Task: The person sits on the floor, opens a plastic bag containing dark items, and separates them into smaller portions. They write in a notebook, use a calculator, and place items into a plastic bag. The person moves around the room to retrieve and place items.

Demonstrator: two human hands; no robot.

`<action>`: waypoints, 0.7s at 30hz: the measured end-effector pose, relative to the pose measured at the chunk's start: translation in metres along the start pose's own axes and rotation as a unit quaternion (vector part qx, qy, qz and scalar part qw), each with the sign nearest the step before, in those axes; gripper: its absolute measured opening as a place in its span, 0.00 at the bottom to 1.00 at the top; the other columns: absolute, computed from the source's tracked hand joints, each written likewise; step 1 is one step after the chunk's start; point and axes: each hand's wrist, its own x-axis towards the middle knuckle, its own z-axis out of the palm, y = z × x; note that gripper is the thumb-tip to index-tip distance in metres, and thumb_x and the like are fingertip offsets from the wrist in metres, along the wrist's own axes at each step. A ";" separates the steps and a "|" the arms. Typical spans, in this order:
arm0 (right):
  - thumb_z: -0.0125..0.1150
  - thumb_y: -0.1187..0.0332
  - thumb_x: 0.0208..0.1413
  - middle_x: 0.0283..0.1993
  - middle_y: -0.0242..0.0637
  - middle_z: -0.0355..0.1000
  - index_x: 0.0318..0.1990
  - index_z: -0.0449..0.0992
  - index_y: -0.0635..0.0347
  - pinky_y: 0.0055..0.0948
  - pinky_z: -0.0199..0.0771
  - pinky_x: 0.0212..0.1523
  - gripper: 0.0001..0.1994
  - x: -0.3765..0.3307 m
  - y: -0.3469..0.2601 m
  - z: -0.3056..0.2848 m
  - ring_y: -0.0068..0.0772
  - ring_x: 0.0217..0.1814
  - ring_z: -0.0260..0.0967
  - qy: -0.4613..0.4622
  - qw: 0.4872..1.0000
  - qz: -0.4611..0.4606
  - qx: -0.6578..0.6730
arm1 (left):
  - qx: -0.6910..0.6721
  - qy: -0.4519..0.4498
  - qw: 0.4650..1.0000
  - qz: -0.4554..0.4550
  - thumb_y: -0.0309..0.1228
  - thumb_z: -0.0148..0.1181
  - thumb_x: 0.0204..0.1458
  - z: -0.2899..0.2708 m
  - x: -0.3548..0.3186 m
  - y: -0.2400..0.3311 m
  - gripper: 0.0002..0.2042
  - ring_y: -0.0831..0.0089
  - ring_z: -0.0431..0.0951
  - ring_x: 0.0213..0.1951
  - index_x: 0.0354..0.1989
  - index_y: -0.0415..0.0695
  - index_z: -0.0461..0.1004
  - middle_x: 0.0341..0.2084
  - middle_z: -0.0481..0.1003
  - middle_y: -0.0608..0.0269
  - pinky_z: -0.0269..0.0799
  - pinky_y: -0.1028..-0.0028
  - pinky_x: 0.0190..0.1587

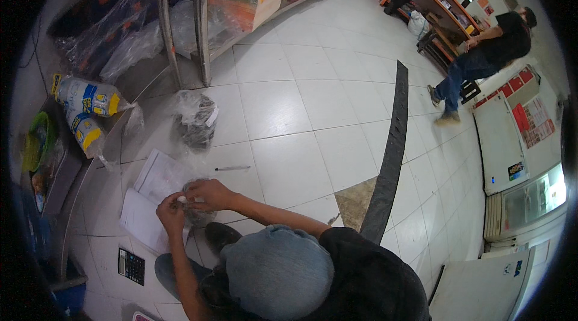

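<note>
Plastic bag (201, 218): we see it right of the left hand, just under the right, beside the open notebook (141, 215); its long axis we cannot tell.
Right hand (208, 194): nearer, its fingers pinching the bag's top.
Left hand (171, 212): fingertips at a small white piece (182, 199); whether gripping, we cannot tell.

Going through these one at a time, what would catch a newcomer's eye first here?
Probably the grey-blue cap at bottom centre, with the left hand and right hand meeting at a clear plastic bag by an open notebook to its upper left. Next, the long dark strip stands out against the white tiled floor right of centre, along with a person in a black top and jeans at upper right.
</note>
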 end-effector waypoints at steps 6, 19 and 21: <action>0.65 0.61 0.51 0.39 0.34 0.70 0.34 0.77 0.50 0.39 0.73 0.38 0.07 0.002 0.006 0.004 0.41 0.42 0.72 -0.031 0.999 -0.001 -0.013 | -0.214 0.062 0.956 -0.194 0.13 0.52 0.42 0.019 0.006 -0.054 0.19 0.72 0.78 0.38 0.43 0.37 0.80 0.36 0.79 0.57 0.73 0.74 0.42; 0.64 0.56 0.52 0.39 0.34 0.69 0.45 0.76 0.47 0.41 0.73 0.40 0.14 0.008 0.006 -0.012 0.41 0.47 0.71 -0.065 0.994 -0.016 -0.091 | 0.100 0.014 0.987 0.127 0.19 0.58 0.44 0.014 -0.005 0.011 0.13 0.53 0.78 0.40 0.42 0.34 0.75 0.37 0.77 0.50 0.73 0.62 0.43; 0.64 0.56 0.52 0.39 0.35 0.69 0.45 0.76 0.47 0.42 0.73 0.39 0.14 0.005 0.009 -0.011 0.42 0.46 0.71 -0.055 0.995 -0.015 -0.083 | 0.093 0.001 0.986 0.136 0.17 0.57 0.43 0.014 -0.008 0.018 0.14 0.52 0.78 0.40 0.41 0.33 0.75 0.37 0.77 0.49 0.73 0.61 0.42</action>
